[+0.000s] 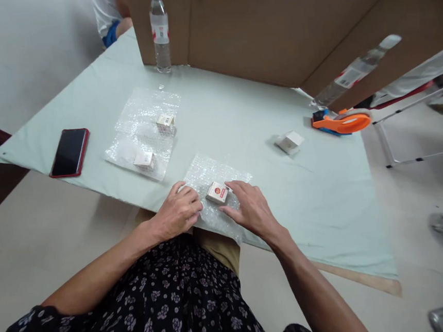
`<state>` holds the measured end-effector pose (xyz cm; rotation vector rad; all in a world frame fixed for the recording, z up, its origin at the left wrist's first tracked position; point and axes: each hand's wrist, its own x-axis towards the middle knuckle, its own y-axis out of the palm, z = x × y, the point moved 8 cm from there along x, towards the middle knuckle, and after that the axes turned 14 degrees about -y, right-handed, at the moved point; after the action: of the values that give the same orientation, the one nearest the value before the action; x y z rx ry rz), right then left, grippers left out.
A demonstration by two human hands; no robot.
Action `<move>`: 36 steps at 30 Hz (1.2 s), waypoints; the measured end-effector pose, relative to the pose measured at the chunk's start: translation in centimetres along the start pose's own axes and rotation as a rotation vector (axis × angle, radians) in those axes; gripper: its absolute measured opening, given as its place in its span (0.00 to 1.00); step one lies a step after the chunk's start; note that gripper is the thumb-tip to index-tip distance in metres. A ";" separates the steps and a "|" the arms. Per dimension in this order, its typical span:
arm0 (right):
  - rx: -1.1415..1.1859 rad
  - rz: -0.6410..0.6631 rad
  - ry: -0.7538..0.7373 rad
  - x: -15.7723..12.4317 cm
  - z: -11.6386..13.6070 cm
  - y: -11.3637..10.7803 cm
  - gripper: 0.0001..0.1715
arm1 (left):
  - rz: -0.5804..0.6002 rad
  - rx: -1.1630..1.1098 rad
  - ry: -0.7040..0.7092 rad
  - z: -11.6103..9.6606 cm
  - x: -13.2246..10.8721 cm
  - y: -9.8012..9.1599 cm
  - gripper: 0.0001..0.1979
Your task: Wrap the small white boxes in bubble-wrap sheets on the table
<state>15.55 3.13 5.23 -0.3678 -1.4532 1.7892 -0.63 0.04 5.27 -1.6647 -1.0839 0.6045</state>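
The person's two hands work at the near edge of the table (248, 117), over a sheet of bubble wrap (202, 172) whose near end reaches that edge and laps over it. A small box (217, 192) lies on this sheet, between the hands, its printed face up.

The left hand (181, 210) is curled at the sheet's left side; whether its grip closes on the wrap cannot be told, as the fingertips are partly hidden. The right hand (250, 205) has its grip parted, thumb and forefinger spread at the box's right side; any contact there is too fine to judge.

To the left, near the same edge, a larger sheet (125, 130) carries two boxes, the far box (165, 123) by its right side and the near box (144, 161) close to its near end. A phone (69, 152) lies farther left, its lower end just beside the table's edge.

A broad stretch of cloth runs from the right hand to a wrapped box (289, 142), well apart from it. Beyond, a tape dispenser (351, 122) sits at the right edge. Along the far side stands cardboard (251, 24), with a bottle (162, 49) before its left end and another bottle (353, 75) near the dispenser.
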 end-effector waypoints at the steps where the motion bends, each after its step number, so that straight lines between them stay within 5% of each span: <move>1: -0.041 0.003 -0.007 0.3 0.1 0.5 0.22 | -0.016 0.006 0.003 -0.1 -0.3 0.2 0.06; 5: -0.043 -0.028 -0.037 0.7 0.8 1.2 0.16 | -0.063 0.013 -0.027 -0.1 -1.0 0.6 0.06; 12: 0.033 0.009 -0.047 -0.2 0.9 2.4 0.21 | -0.077 -0.081 -0.050 0.0 -0.9 0.3 0.05; 18: 0.369 -0.041 0.057 -0.7 -0.1 0.2 0.24 | -0.178 -0.264 -0.170 0.3 1.5 -0.7 0.03; 25: 0.339 -0.091 0.076 -0.9 0.1 0.0 0.09 | -0.070 -0.452 -0.239 1.3 3.6 0.1 0.02; 36: 0.345 -0.168 0.108 -0.1 -0.6 0.6 0.09 | -0.040 -0.775 -0.302 2.0 3.8 1.2 0.07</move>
<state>15.78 3.48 4.43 -0.1571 -1.0437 1.8109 -0.01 4.28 3.83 -2.2416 -1.7113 0.4374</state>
